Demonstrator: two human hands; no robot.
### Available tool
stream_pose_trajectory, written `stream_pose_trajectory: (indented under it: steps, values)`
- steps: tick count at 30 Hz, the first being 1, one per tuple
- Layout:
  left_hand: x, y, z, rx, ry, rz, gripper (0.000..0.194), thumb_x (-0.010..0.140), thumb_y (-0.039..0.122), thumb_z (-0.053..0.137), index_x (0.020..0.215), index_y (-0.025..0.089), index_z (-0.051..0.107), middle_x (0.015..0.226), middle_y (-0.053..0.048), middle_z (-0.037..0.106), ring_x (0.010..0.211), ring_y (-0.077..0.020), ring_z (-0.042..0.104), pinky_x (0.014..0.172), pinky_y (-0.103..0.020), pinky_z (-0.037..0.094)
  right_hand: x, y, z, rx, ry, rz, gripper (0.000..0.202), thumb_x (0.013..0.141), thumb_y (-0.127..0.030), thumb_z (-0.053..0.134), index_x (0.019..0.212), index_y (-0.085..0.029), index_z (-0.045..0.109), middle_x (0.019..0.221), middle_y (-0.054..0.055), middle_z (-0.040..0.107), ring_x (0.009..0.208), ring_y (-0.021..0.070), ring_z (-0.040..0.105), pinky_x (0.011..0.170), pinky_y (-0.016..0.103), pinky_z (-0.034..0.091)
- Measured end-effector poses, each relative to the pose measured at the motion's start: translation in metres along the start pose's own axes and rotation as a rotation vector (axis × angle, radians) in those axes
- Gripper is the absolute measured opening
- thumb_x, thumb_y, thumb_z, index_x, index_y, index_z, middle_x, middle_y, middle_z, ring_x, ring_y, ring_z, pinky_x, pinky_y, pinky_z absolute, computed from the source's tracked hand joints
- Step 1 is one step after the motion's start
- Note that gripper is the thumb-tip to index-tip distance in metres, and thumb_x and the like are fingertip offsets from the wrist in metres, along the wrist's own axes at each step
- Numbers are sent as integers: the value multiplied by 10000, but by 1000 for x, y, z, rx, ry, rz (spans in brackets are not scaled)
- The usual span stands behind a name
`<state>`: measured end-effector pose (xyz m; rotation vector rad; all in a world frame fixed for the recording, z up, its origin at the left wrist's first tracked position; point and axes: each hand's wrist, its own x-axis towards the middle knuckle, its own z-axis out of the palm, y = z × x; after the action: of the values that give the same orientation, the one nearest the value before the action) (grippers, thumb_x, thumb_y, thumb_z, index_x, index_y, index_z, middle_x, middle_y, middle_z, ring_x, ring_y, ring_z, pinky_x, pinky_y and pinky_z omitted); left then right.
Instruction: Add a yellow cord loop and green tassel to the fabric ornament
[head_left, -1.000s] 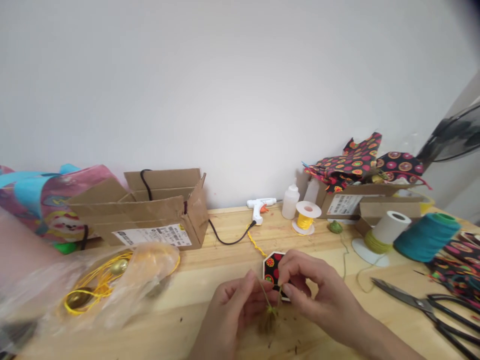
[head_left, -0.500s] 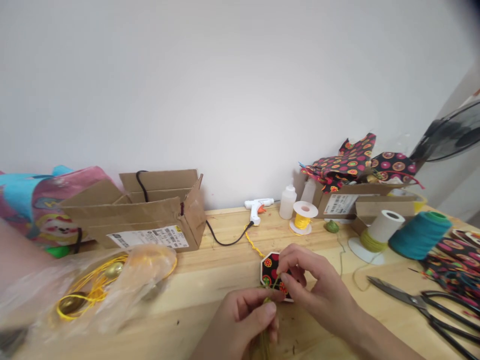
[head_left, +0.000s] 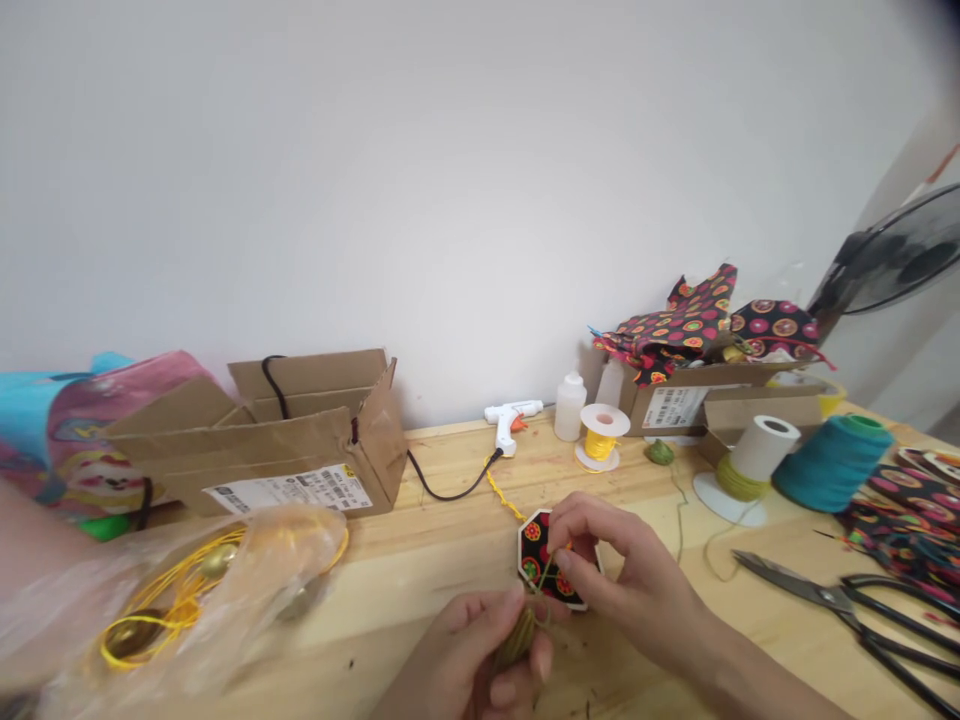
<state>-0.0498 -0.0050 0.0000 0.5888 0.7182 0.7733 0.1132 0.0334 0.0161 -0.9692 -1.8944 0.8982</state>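
My left hand [head_left: 491, 640] is closed around a bundle of olive-green thread [head_left: 517, 637] that hangs down like a tassel, its lower end hidden by the fingers. Thumb and forefinger of my right hand [head_left: 615, 560] pinch a thin green thread running up from the top of the bundle. Behind and partly under both hands lies an octagonal piece [head_left: 535, 540] with a white edge and black fabric patterned in red and orange flowers. A twisted yellow cord [head_left: 504, 490] leads from its upper left corner.
Long-handled scissors [head_left: 832, 597] lie at right, near a teal thread cone [head_left: 829, 465] and an olive thread spool [head_left: 742, 475]. Behind are a white glue gun [head_left: 506, 425], a yellow thread spool [head_left: 600, 445] and a bottle [head_left: 570, 408]. Cardboard box [head_left: 292, 450] and plastic bag [head_left: 277, 560] at left.
My left hand has turned, so more of the thread bundle shows. The thread between the hands now stretches from the bundle's top to my right fingers. The view has shifted slightly.
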Motion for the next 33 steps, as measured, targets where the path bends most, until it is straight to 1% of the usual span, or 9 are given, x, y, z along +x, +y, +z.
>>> stream_pose_trajectory:
  steps: [4, 7, 10, 14, 19, 25, 27, 30, 33]
  values:
    - [-1, 4, 0, -53, -10, -49, 206, 679, 299, 622, 781, 123, 654, 525, 40, 477, 343, 6, 248, 329, -122, 145, 1, 4, 0, 323, -52, 158, 153, 808, -255, 450, 878, -182, 564, 853, 38, 585, 756, 139, 536, 655, 247, 424]
    - [-1, 5, 1, -77, -11, -53, 210, 655, 322, 642, 750, 135, 655, 479, 51, 460, 319, 5, 250, 314, -122, 152, -3, 6, 3, 504, -128, 184, 261, 846, -339, 397, 1044, -220, 519, 1022, 50, 568, 949, 156, 510, 810, 286, 394]
    - [0, 5, 2, -60, -21, -34, 194, 652, 323, 641, 708, 138, 648, 455, 44, 470, 310, 1, 262, 310, -124, 162, -6, 5, 6, 553, -238, 194, 364, 854, -419, 334, 1105, -206, 487, 976, 64, 580, 932, 161, 517, 806, 302, 395]
    - [3, 5, 0, 4, -59, -53, 250, 724, 312, 553, 608, 102, 625, 365, 60, 382, 298, -12, 262, 314, -136, 168, -4, 6, 7, 488, -337, 243, 366, 810, -444, 414, 963, -152, 572, 749, 39, 588, 707, 135, 539, 656, 261, 418]
    - [2, 2, 1, -3, -5, -51, 225, 736, 313, 532, 734, 101, 608, 617, -28, 576, 356, -13, 354, 335, -141, 181, 0, 9, 4, 403, -311, 309, 298, 703, -408, 576, 692, -110, 590, 588, 9, 554, 512, 84, 471, 476, 195, 355]
    - [-1, -3, 8, 96, 137, -3, 241, 743, 340, 527, 738, 110, 598, 588, -41, 594, 411, -61, 444, 420, -186, 371, -1, 9, 2, 328, -286, 261, 239, 700, -363, 589, 658, -128, 593, 621, 15, 578, 528, 97, 498, 478, 207, 378]
    - [-2, -2, 10, 160, 158, 20, 266, 739, 343, 532, 673, 97, 607, 525, -7, 541, 370, -32, 360, 374, -154, 320, 0, 9, 2, 333, -278, 248, 216, 708, -341, 584, 661, -130, 599, 625, 16, 586, 540, 100, 514, 487, 209, 389]
    - [-3, 3, 13, 216, 202, 24, 262, 726, 324, 552, 649, 80, 608, 535, 6, 509, 353, 0, 220, 315, -124, 120, 1, 9, 2, 381, -250, 231, 190, 720, -312, 574, 659, -134, 598, 627, 13, 602, 553, 99, 529, 498, 204, 399]
    - [-3, 6, 13, 213, 228, 50, 248, 715, 313, 564, 631, 81, 585, 559, 3, 507, 367, 1, 179, 333, -142, 54, 2, 10, 2, 389, -205, 211, 188, 709, -313, 588, 647, -135, 598, 621, 9, 602, 551, 97, 525, 493, 200, 398]
